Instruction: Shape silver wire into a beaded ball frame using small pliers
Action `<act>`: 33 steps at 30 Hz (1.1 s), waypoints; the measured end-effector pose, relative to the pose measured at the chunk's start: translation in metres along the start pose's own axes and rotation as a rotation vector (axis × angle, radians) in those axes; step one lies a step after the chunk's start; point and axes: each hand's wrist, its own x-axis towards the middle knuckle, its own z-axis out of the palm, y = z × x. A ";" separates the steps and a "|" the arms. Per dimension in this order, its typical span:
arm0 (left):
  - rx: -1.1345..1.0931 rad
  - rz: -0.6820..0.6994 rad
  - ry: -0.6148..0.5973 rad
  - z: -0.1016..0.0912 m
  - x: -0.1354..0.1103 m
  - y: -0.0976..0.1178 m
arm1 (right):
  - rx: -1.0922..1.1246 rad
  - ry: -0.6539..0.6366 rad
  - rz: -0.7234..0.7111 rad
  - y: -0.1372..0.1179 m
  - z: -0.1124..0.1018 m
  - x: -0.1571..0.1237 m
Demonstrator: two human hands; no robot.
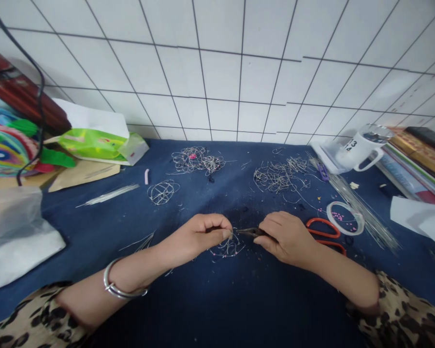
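Note:
My left hand [203, 233] pinches a small openwork piece of bent silver wire [227, 249] with tiny pink beads on it, just above the dark blue cloth. My right hand [284, 238] is closed around a pair of dark pliers [252, 232], whose handles are mostly hidden in the palm. The jaws point left at the wire piece, close to my left fingertips; whether they grip a wire is too small to tell. Red-handled scissors [324, 228] lie beside my right hand. A round wire shape [163, 192] rests beyond my left hand.
Wire tangles [275, 175] and a beaded wire heap [194, 160] lie toward the tiled wall. At right are straight wires [364, 208], a clear ring-shaped dish [360, 223] with pink beads, a white mug [362, 147] and books. A plastic bag [18, 237] and green packet [97, 142] sit left.

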 end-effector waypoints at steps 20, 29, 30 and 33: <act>0.074 0.003 0.013 0.000 0.001 0.000 | 0.005 0.031 0.006 -0.002 0.002 -0.001; 0.101 0.009 0.006 -0.001 -0.001 0.003 | 0.013 0.010 0.009 -0.003 0.002 -0.001; 0.102 0.013 0.004 -0.002 -0.001 0.003 | 0.013 0.012 0.007 -0.003 0.002 -0.001; 0.090 0.030 0.006 -0.002 0.000 0.002 | 0.006 0.008 0.002 -0.003 0.003 -0.001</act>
